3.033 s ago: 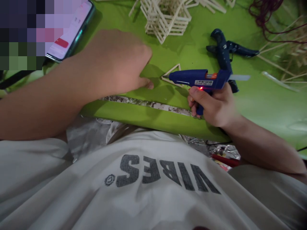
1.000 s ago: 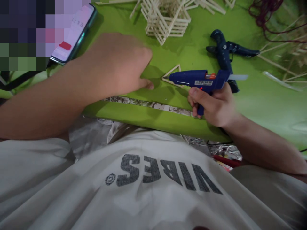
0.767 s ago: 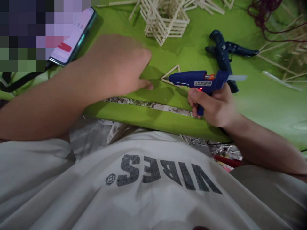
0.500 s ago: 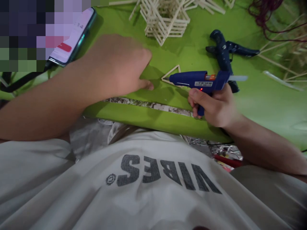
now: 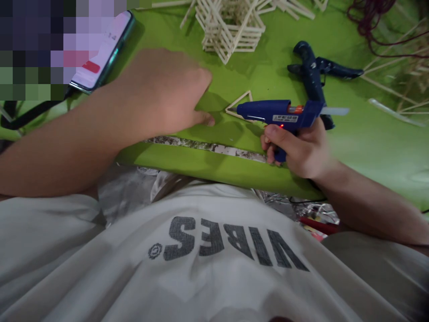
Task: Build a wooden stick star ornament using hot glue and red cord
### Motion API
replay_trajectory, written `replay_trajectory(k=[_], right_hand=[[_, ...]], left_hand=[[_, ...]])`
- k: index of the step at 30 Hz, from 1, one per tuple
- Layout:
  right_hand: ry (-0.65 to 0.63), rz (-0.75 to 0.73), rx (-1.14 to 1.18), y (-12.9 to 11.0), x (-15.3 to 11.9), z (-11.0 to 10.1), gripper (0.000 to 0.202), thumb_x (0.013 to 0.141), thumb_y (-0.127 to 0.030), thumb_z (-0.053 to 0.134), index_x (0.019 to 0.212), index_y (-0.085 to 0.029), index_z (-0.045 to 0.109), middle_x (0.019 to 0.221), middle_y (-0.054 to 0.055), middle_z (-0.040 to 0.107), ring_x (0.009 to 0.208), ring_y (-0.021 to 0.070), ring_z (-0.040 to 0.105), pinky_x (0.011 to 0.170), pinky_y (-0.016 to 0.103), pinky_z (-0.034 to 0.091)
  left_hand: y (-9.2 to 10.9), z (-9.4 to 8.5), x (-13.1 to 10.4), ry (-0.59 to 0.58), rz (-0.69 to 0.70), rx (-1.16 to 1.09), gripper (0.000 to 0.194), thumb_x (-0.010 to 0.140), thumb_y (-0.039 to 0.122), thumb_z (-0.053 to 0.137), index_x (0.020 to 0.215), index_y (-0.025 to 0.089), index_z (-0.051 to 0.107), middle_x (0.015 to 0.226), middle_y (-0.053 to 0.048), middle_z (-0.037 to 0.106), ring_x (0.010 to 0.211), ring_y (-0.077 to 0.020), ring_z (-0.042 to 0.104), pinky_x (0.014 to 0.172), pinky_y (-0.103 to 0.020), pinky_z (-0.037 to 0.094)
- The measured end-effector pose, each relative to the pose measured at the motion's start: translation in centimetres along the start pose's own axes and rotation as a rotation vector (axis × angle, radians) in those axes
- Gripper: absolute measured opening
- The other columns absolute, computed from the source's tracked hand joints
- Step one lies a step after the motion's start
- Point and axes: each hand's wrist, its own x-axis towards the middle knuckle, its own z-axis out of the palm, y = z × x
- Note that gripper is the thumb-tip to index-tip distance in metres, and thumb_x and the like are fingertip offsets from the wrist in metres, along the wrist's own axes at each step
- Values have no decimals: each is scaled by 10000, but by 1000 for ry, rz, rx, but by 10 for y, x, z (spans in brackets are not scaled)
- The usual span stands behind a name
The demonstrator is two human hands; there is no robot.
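In my right hand (image 5: 301, 150) is a blue hot glue gun (image 5: 268, 111), its fingers wrapped round the handle. A small red light glows on the gun, and a translucent glue stick (image 5: 337, 111) sticks out of its back. The nozzle points left, at the left corner of a small triangle of thin wooden sticks (image 5: 244, 97) on the green table (image 5: 241, 174). My left hand (image 5: 167, 89) is left of the triangle, back upward and apart from it. Its thumb stretches away from the index finger with nothing visible between; the other fingers are hidden.
A stacked stick structure (image 5: 231, 38) stands at the back. Behind the gun lies a dark clamp-like tool (image 5: 311, 71). A loose glue stick (image 5: 395, 112), dark red string (image 5: 372, 22) and more sticks are on the right. A phone (image 5: 110, 49) lies at upper left, near a patterned strip (image 5: 214, 147).
The glue gun and its glue stick have shifted very slightly to the right in my right hand. My left hand and the stick triangle look the same.
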Motion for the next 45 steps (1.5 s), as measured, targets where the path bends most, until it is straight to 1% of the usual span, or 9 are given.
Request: replay_trajectory(k=[5,13,19,24,28,31,37,41,45], right_hand=[[-12,-19,-3,-1,1,0,631,892,-833,1042,833,-240,834,745,24,787,418,157,670,331,301,468],[-11,-6,14,-1,0,0,626,887,-830,1047,826,-244,835,777,30,800,440,154,674,347,313,487],[-4,-29,16,2,1,-2,617,893,-834,1041,836,-257,830,794,50,803,436,178,666,328,344,451],[-15,-31,9,0,0,-1,623,889,-846,1037,847,-256,841,783,49,806,431,168,658,334,334,480],[6,-15,23,-4,-1,0,659,816,-884,1061,820,-264,839,766,41,805,414,165,642,329,340,469],[4,-7,7,-5,-1,1,647,832,-877,1057,816,-269,836,757,31,801,415,167,642,332,347,469],[3,-18,6,-2,1,0,659,846,-878,1046,823,-257,824,770,35,803,420,168,643,333,352,458],[-17,-43,2,2,1,-3,645,907,-845,1022,832,-239,815,787,44,804,422,158,652,324,323,466],[-30,-54,-2,3,1,-4,635,924,-835,1011,843,-235,818,762,39,795,411,152,642,314,300,465]], left_hand=[[0,-2,0,-12,-1,7,630,1129,718,803,1188,91,804,1067,-181,794,1082,-596,877,854,-751,783],[0,0,0,1,10,8,634,1136,704,799,1203,74,811,1103,-207,811,1088,-602,875,858,-752,775],[-2,0,-1,-5,11,18,631,1138,729,781,1211,103,807,1070,-173,795,1085,-570,879,868,-712,782],[0,-1,-1,-5,11,45,612,1148,726,771,1144,114,788,1046,-169,787,1034,-542,880,849,-689,782],[0,-1,-2,7,23,22,614,1140,714,780,1134,101,796,1013,-177,779,1017,-573,878,827,-716,779],[0,-2,-2,6,27,21,612,1139,707,781,1140,96,804,1004,-178,773,1050,-593,880,867,-739,777],[1,-1,-2,0,29,56,602,1164,721,743,1130,121,774,994,-151,765,993,-534,880,810,-685,788],[1,0,-1,-2,29,52,633,1146,727,779,1137,94,780,1007,-160,766,1021,-570,882,823,-739,790],[2,1,-1,0,21,37,625,1127,716,815,1117,92,778,977,-144,750,1006,-584,878,791,-785,784]])
